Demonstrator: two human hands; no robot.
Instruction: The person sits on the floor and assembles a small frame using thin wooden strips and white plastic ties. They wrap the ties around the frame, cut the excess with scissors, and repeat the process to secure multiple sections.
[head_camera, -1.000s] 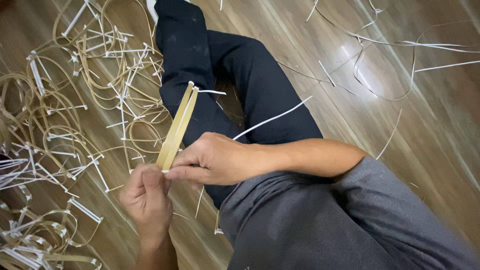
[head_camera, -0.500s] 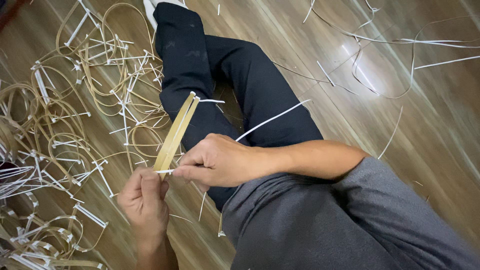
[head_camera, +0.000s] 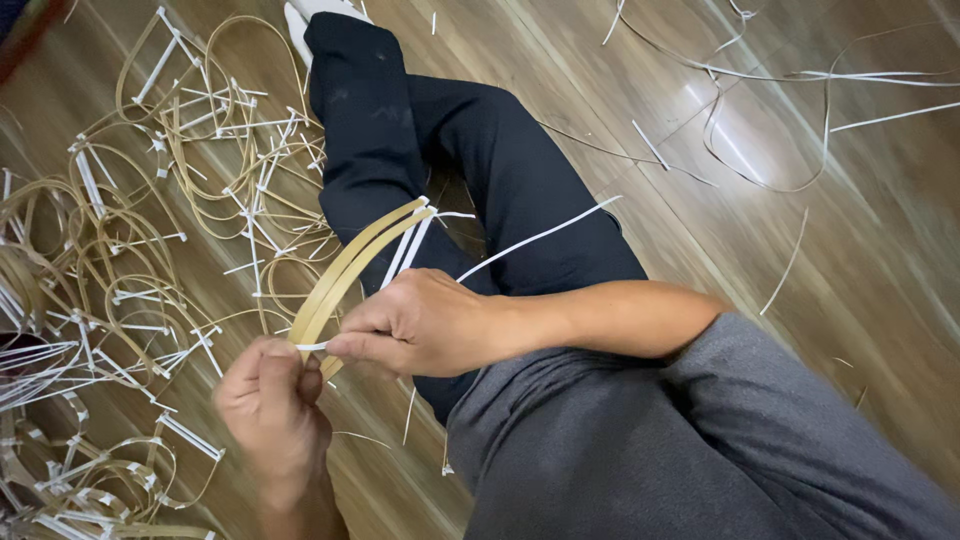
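- Pale yellow bamboo strips (head_camera: 345, 270), a curved bundle, sit pinched at their near end between both hands, just above the lap.
- Left hand (head_camera: 272, 395) is closed round that near end from below, fingers curled tight, a bit blurred.
- Right hand (head_camera: 420, 322) comes in from the right, thumb and fingers pressed together on a thin white strip (head_camera: 312, 347) at the bundle's base.
- The bundle's long axis runs up and right, away from both hands, arching over the dark trouser leg (head_camera: 500, 190); a long white strip (head_camera: 540, 238) trails off right.
- Further left, a heap of bound bamboo loops (head_camera: 150, 230) crowds the wooden floor (head_camera: 880, 300); to the right it holds only scattered offcuts.
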